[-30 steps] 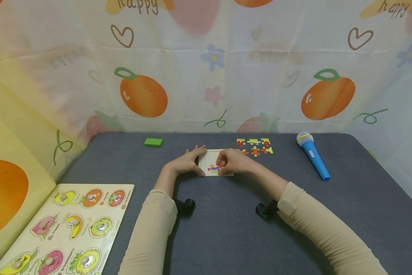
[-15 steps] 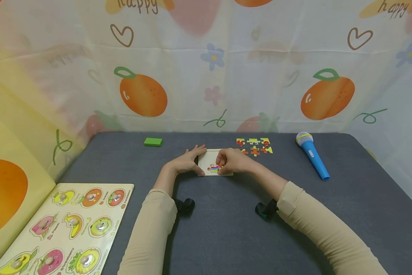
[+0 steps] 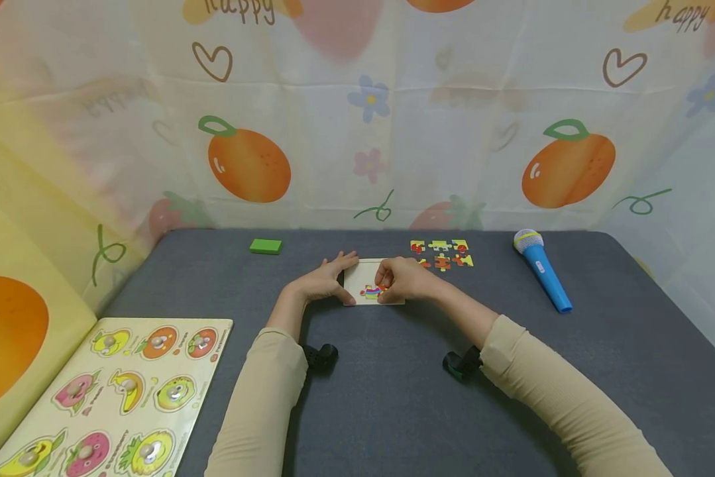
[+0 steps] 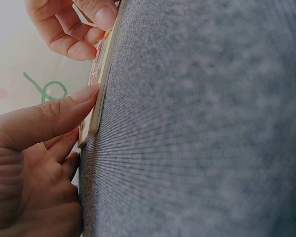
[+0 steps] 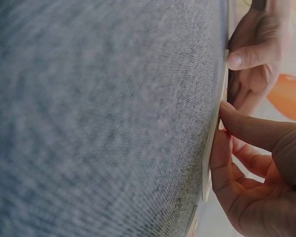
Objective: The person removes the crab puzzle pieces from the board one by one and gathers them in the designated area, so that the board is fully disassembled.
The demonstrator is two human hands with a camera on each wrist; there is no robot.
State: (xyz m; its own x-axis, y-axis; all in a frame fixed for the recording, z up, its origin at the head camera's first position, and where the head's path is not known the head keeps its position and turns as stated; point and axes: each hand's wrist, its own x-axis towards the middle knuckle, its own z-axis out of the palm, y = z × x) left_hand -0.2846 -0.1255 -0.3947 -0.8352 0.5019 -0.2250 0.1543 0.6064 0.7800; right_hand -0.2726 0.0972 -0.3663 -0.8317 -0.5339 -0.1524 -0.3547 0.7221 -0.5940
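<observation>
A small white puzzle tray (image 3: 366, 268) lies flat mid-table, a rainbow-striped puzzle piece (image 3: 370, 292) near its front edge. My left hand (image 3: 319, 281) holds the tray by its left end, thumb at the near corner, other fingers spread to the far one. With thumb and index finger, my right hand (image 3: 409, 279) pinches a red-toned puzzle piece beside the striped one, mostly covered by the fingertips. In the left wrist view, the left thumb (image 4: 64, 111) lies on the tray's rim. In the right wrist view, the right fingertips (image 5: 222, 140) meet at the tray edge.
Several loose red and yellow puzzle pieces (image 3: 442, 262) lie behind the right hand. A blue toy microphone (image 3: 546, 275) is at the right, a green block (image 3: 266, 247) at the back left. A fruit knob board (image 3: 109, 384) takes up the front left.
Almost nothing moves. Both hands stay at the tray, and the right fingertips keep their place on the puzzle piece.
</observation>
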